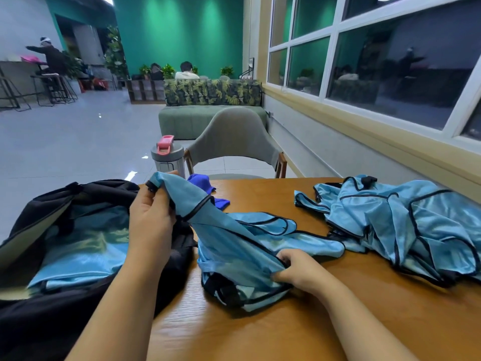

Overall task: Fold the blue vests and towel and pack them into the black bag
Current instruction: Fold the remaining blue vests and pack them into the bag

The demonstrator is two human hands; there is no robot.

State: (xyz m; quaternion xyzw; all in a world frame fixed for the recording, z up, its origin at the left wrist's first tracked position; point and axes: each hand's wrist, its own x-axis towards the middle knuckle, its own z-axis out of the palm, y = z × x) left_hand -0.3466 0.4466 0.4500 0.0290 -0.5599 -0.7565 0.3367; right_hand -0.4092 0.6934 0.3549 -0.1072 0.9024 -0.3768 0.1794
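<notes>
A light blue vest with black trim lies crumpled on the wooden table in front of me. My left hand grips one end of it and lifts it above the table. My right hand pinches its lower part near the table top. The black bag stands open at the left with folded blue vests inside. A pile of unfolded blue vests lies at the right. A dark blue towel sits behind the lifted vest, partly hidden.
A grey bottle with a pink lid stands at the table's far edge. A grey chair is behind the table. A windowed wall runs along the right. People sit far off in the room.
</notes>
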